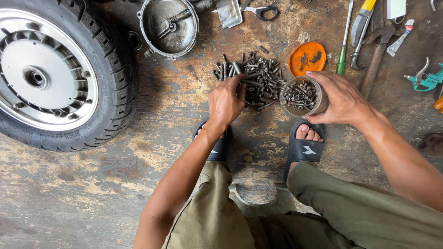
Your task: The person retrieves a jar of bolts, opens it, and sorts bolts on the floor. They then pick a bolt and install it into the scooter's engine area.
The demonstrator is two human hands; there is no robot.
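Observation:
A heap of dark bolts and screws (pixel 260 76) lies on the worn wooden floor. My left hand (pixel 225 102) rests on the near left side of the heap, fingers curled down onto the bolts; whether it holds any is hidden. My right hand (pixel 339 99) grips a round clear jar (pixel 302 96), tilted toward the heap, with several bolts inside. An orange lid (pixel 307 58) lies just behind the jar.
A small tyre on a silver wheel (pixel 53 74) lies at the left. A round metal cover (pixel 168 26) and scissors (pixel 260 10) sit at the back. Screwdriver (pixel 342 46), hammer (pixel 376 53) and other tools lie at the right. My feet in black sandals (pixel 304 147) stand near the heap.

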